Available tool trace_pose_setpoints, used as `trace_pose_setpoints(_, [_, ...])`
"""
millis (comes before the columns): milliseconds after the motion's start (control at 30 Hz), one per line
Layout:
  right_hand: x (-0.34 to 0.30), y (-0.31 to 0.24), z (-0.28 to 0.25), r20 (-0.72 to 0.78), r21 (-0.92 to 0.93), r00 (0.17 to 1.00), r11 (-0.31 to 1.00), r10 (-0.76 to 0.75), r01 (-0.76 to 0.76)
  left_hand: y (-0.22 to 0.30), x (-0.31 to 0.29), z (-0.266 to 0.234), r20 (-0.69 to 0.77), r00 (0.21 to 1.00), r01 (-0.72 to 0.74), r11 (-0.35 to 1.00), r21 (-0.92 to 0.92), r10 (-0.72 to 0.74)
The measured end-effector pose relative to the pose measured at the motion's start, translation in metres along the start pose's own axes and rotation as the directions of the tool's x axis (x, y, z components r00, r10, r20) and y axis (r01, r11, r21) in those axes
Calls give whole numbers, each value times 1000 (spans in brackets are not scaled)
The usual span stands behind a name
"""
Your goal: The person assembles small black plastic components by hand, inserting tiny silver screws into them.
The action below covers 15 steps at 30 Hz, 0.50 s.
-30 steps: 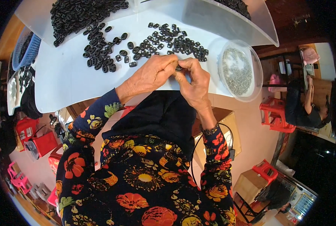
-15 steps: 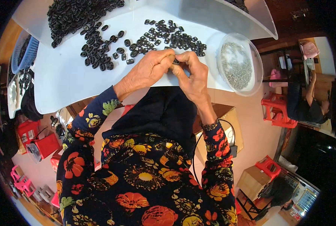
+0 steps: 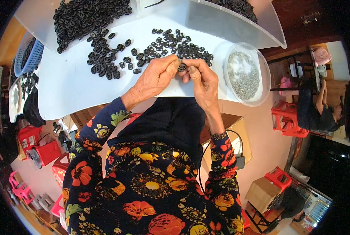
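Between my two hands, just above the near edge of the white table, is a small black oval piece with light markings on its face. My left hand pinches it from the left with thumb and forefinger. My right hand is closed on its other side, the thumb lying by the piece. Beyond my hands lie many loose black pieces: larger ovals at the left and smaller rectangular ones in the middle. Right of my right hand stands a round clear tub of small silvery metal pins.
A large heap of black pieces fills a clear bin at the far left; another translucent bin stands far right. A blue basket is at the left. Red stools stand on the floor; another person sits at the right.
My right hand has turned and its thumb has shifted, so the marked face of the black piece now shows. The view has moved slightly; the table contents look the same.
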State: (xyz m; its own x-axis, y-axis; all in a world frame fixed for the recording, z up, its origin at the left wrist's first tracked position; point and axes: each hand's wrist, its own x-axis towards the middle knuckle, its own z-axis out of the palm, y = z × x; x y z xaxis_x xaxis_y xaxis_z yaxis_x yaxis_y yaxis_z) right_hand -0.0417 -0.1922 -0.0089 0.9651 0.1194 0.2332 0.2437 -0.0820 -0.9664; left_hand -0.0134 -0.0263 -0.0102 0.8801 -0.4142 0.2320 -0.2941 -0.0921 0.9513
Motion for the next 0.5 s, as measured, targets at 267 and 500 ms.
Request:
trace_pose_setpoints(267, [5, 1, 2, -22, 63, 998, 997, 52, -51, 1, 0, -3, -1, 998, 58, 998, 28, -58])
trace_pose_setpoints(500, [8, -3, 3, -14, -7, 997, 997, 70, -70, 4, 0, -1, 4, 999, 38, 998, 42, -38])
